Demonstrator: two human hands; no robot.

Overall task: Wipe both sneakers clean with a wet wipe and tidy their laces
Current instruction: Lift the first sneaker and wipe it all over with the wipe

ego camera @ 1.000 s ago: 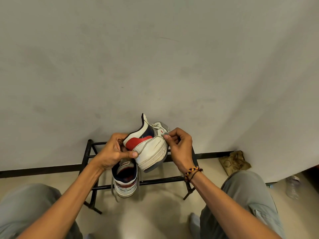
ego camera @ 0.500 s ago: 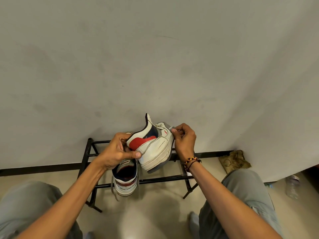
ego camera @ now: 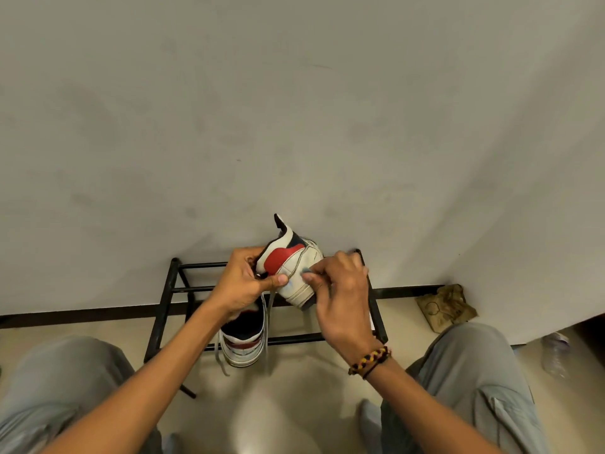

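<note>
A white sneaker [ego camera: 296, 267] with a red heel patch and navy collar is held up above the rack, heel towards me. My left hand [ego camera: 244, 283] grips it at the heel and collar, thumb across the side. My right hand [ego camera: 340, 290] presses a small pale wet wipe [ego camera: 307, 274] against the sneaker's side with its fingertips. The second sneaker [ego camera: 244, 342] rests on the black metal rack [ego camera: 170, 290] below, its opening facing up and grey laces [ego camera: 220, 357] hanging loose over the front bar.
The rack stands against a grey wall on a beige floor. A crumpled brown bag [ego camera: 445, 306] lies to the right by the wall corner, a clear plastic bottle [ego camera: 556, 355] farther right. My knees in grey trousers flank the rack.
My right hand has moved from the sneaker's far toe end down to its near side, wipe against the leather. The sneaker has turned slightly, its heel more towards me.
</note>
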